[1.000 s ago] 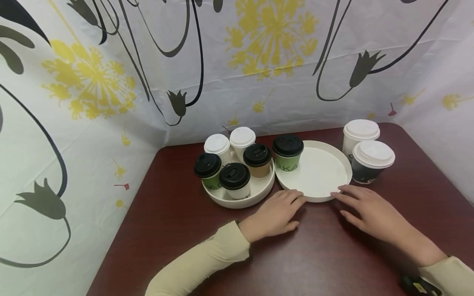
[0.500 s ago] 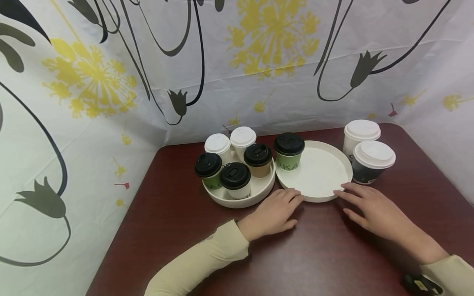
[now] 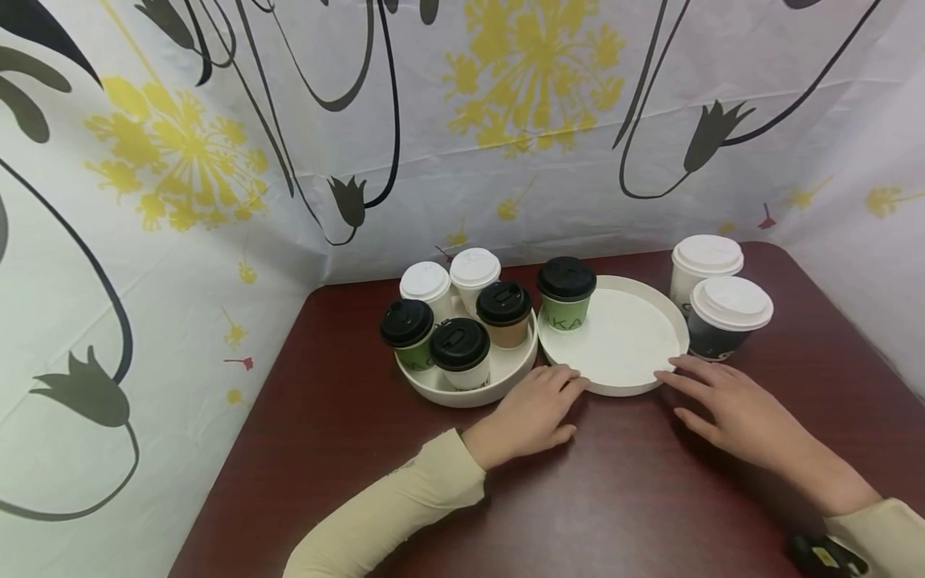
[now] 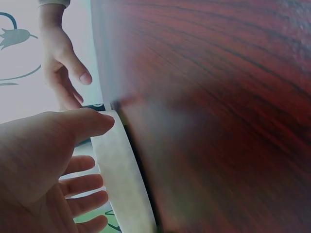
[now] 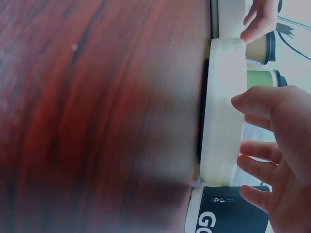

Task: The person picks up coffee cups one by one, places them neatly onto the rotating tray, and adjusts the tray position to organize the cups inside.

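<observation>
A round white tray [image 3: 622,345] with a low rim lies on the table. A green paper cup [image 3: 566,314] with a black lid stands at its back left. My left hand [image 3: 531,413] is at the tray's front-left rim, fingers loosely bent and fingertips touching or very near it. At the front-right rim, my right hand [image 3: 733,413] has its fingers spread and relaxed. In the right wrist view, its thumb is close to the tray's side wall [image 5: 223,111]. Neither hand grips anything. Contact at the fingertips is hard to tell exactly.
Left of this tray, a second white tray [image 3: 480,396] carries several lidded cups, including a white cup [image 3: 466,376] with a black lid. Right of it stand a dark cup [image 3: 715,337] and a white cup [image 3: 682,281], both white-lidded. A patterned cloth [image 3: 405,144] hangs behind the table.
The green cup has shifted slightly back, and its lettering has turned a little. My left hand has moved slightly left and my right slightly right along the tray's rim.
</observation>
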Motion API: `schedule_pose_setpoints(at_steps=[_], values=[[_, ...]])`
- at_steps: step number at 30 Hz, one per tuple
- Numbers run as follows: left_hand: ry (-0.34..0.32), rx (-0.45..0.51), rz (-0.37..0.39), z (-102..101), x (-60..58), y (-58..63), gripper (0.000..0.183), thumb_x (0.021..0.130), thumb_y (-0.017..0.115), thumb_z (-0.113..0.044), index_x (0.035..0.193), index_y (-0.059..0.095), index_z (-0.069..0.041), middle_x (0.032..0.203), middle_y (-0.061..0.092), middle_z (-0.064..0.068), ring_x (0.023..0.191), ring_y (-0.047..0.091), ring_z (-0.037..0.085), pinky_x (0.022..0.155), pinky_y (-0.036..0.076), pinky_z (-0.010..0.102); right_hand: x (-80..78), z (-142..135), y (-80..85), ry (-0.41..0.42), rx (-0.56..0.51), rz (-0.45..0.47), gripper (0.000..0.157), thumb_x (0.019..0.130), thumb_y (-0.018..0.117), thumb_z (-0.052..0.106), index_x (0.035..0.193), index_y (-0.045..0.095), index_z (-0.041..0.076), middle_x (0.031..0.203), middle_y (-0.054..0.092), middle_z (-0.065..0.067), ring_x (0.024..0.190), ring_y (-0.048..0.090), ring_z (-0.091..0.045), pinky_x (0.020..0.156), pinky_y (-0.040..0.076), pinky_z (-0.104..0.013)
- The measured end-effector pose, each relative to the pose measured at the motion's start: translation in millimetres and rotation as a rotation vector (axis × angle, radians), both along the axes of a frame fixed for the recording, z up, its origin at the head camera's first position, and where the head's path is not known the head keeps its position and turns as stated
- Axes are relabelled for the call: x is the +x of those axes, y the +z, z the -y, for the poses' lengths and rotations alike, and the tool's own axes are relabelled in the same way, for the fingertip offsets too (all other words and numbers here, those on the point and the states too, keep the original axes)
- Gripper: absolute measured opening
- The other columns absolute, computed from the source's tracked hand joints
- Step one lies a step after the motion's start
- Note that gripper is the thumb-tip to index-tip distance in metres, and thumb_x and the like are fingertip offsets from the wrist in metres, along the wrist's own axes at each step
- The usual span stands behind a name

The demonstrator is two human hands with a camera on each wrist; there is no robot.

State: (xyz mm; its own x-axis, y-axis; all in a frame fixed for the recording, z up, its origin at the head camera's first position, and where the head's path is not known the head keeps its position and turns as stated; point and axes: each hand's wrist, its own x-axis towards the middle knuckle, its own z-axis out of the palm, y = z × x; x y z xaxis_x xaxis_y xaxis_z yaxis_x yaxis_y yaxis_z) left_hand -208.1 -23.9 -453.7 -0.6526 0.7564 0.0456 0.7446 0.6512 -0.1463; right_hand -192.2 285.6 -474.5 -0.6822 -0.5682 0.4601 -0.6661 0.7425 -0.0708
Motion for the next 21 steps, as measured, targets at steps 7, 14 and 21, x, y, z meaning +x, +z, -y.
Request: schedule_pose_setpoints(at_steps=[7, 14, 21], values=[[0.038, 0.0, 0.003, 3.1, -2.7, 0.3, 0.069, 0.09, 0.067, -0.046, 0.146, 0.042, -0.016, 0.139, 0.05, 0.0, 0.132, 0.048, 0.015, 0.115, 0.038, 0.032, -0.8, -1.3, 0.9, 0.004, 0.004, 0.009, 0.052, 0.099, 0.045, 0.055, 0.129, 0.064, 0.016, 0.128, 0.059, -0.014, 0.113, 0.058, -0.033, 0.091, 0.045, -0.052], [0.088, -0.018, -0.019, 6.2, -5.1, 0.4, 0.07, 0.088, 0.068, -0.049, 0.144, 0.044, -0.015, 0.139, 0.05, 0.002, 0.136, 0.047, 0.018, 0.116, 0.038, 0.033, -1.4, -1.9, 1.0, 0.007, 0.001, 0.007, 0.06, 0.1, 0.035, 0.06, 0.129, 0.064, 0.016, 0.127, 0.06, -0.014, 0.113, 0.057, -0.033, 0.091, 0.044, -0.051], [0.134, -0.02, -0.001, 8.3, -6.3, 2.7, 0.069, 0.088, 0.069, -0.048, 0.143, 0.044, -0.014, 0.142, 0.049, 0.005, 0.139, 0.044, 0.02, 0.117, 0.038, 0.032, -1.8, -2.1, 0.3, 0.009, -0.005, -0.003, 0.069, 0.099, 0.023, 0.063, 0.129, 0.064, 0.016, 0.127, 0.06, -0.013, 0.112, 0.057, -0.031, 0.091, 0.042, -0.048]])
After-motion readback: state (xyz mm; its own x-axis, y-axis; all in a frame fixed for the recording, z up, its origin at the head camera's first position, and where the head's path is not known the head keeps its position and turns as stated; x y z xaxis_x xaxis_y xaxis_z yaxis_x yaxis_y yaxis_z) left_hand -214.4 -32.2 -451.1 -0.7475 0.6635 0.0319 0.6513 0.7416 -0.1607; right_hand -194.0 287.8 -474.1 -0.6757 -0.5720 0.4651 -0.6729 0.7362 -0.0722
